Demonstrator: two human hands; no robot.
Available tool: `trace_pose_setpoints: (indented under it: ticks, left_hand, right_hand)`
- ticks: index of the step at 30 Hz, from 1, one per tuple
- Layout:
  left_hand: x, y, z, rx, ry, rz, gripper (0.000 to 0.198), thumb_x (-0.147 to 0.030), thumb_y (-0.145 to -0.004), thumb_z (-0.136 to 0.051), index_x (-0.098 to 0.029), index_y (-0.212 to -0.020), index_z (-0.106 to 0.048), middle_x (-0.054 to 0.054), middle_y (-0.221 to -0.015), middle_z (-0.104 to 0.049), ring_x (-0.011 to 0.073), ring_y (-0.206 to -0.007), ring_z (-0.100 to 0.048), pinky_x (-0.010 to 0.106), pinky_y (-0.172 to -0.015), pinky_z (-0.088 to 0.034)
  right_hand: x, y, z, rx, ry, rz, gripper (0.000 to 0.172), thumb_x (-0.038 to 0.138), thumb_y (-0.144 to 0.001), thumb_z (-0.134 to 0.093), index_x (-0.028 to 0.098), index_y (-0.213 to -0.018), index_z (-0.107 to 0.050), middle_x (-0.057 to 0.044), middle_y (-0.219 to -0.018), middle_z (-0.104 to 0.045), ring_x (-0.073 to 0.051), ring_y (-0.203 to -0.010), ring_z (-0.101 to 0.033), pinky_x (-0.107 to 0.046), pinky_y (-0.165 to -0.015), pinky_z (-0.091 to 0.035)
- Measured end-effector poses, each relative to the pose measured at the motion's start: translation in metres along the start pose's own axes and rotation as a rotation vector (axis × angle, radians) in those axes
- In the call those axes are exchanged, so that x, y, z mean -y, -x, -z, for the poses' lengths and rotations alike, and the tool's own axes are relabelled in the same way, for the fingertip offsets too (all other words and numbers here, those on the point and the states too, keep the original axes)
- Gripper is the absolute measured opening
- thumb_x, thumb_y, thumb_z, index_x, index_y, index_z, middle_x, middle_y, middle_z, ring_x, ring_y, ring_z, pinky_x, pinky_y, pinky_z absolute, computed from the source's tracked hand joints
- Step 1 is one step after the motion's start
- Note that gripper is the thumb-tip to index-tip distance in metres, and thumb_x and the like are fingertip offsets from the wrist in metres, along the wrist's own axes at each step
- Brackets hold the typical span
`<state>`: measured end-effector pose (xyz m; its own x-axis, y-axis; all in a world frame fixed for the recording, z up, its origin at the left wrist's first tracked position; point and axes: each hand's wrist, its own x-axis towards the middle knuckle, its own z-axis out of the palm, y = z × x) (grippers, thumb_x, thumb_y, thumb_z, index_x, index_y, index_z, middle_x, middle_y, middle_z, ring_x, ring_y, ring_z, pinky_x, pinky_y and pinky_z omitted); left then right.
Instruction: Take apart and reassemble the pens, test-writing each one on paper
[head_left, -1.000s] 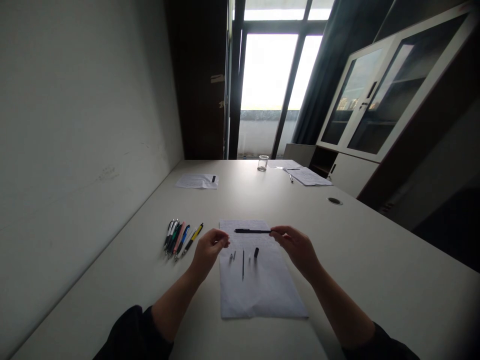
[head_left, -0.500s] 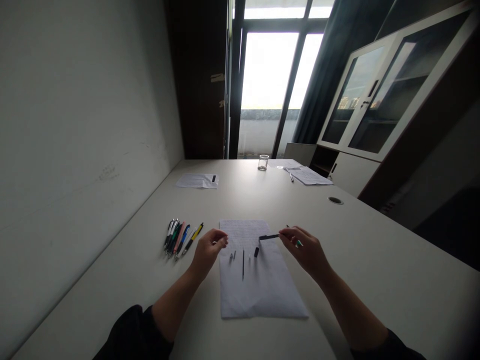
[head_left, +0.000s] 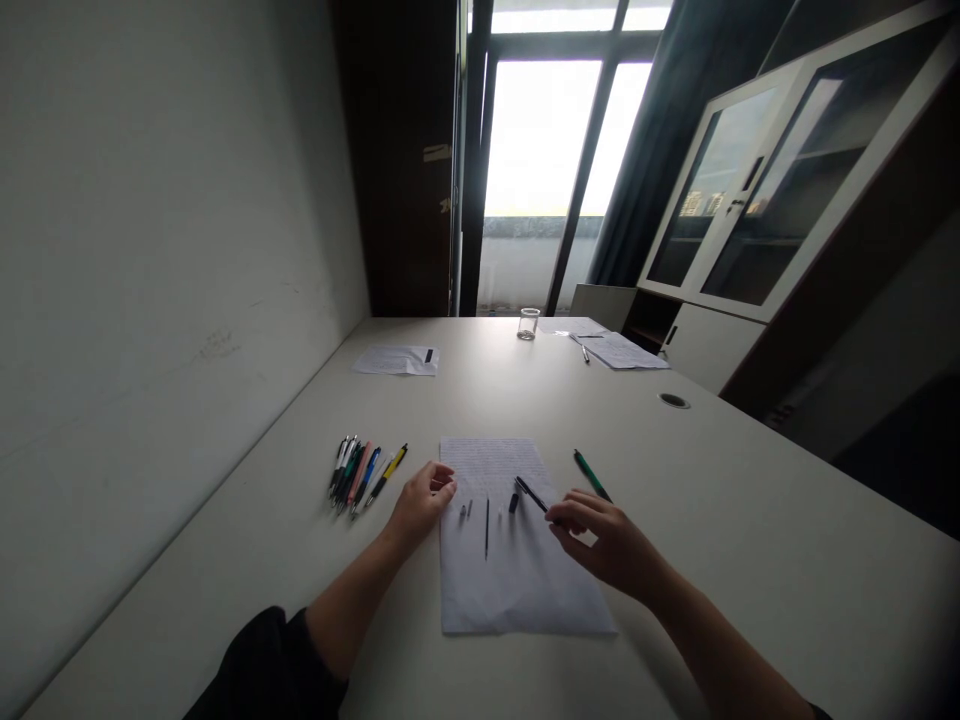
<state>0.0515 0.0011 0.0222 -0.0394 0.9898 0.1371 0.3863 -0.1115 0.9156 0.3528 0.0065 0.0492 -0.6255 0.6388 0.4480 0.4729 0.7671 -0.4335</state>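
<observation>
while the left fingers [head_left: 444,472] curl loosely, empty — the right fingers [head_left: 576,513] pinch a black pen [head_left: 532,494]

On the paper [head_left: 525,600], a pen refill [head_left: 487,530] is laid between two pen parts [head_left: 470,509] – on its left – and a pen cap [head_left: 514,503] on its right. The paper is flanked by bunched pens [head_left: 360,477] at left and a lone pen [head_left: 592,475] at right. Far behind, a glass jar [head_left: 528,324] is set on the table [head_left: 480,400].

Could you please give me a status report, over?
Right hand holding slim black pen. Left hand: nothing visibly held. Short black cylindrical piece near pen, on white rectangular paper.
</observation>
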Motion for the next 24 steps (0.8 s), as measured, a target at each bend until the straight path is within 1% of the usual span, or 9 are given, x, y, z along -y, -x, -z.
trace_pose_setpoints:
  ticks: [5, 10, 15, 24]
  left_hand:
    - [-0.0036, 0.0016, 0.0005, 0.013, -0.023, 0.008, 0.021, -0.033, -0.082, -0.06, -0.019, -0.098, -0.065, 0.007, -0.095, -0.07, 0.0218, -0.088, -0.067, 0.032, -0.078, -0.051]
    - [-0.0046, 0.0027, 0.0007, 0.022, -0.004, 0.023, 0.023, -0.035, -0.082, -0.06, -0.019, -0.098, -0.065, 0.007, -0.095, -0.07, 0.0226, -0.09, -0.066, 0.033, -0.077, -0.052]
    - [-0.0041, 0.0029, 0.0008, 0.032, -0.01, 0.012, 0.023, -0.035, -0.084, -0.058, -0.019, -0.099, -0.064, 0.008, -0.097, -0.069, 0.0225, -0.09, -0.066, 0.033, -0.076, -0.052]
    - [-0.0052, 0.002, 0.0009, 0.018, -0.007, 0.002, 0.02, -0.032, -0.081, -0.061, -0.019, -0.095, -0.066, 0.007, -0.093, -0.071, 0.0215, -0.087, -0.067, 0.032, -0.077, -0.052]
  right_hand:
    - [0.0076, 0.0027, -0.0062, 0.14, -0.048, -0.027, 0.013, 0.017, -0.087, -0.055, 0.021, -0.089, -0.067, -0.004, -0.076, -0.063, -0.015, -0.067, -0.058, -0.026, -0.062, -0.048]
    - [0.0114, 0.0004, -0.0074, 0.238, -0.039, -0.06, 0.013, 0.014, -0.083, -0.058, 0.021, -0.085, -0.068, -0.004, -0.078, -0.064, -0.015, -0.066, -0.058, -0.024, -0.062, -0.048]
    - [0.0088, 0.0015, -0.0081, 0.244, -0.048, -0.084, 0.014, 0.013, -0.082, -0.057, 0.021, -0.086, -0.069, -0.003, -0.079, -0.064, -0.015, -0.067, -0.059, -0.024, -0.063, -0.049]
    - [0.0058, 0.0031, -0.0087, 0.224, -0.09, -0.086, 0.013, 0.017, -0.083, -0.058, 0.021, -0.087, -0.07, -0.004, -0.079, -0.066, -0.015, -0.065, -0.06, -0.024, -0.062, -0.049]
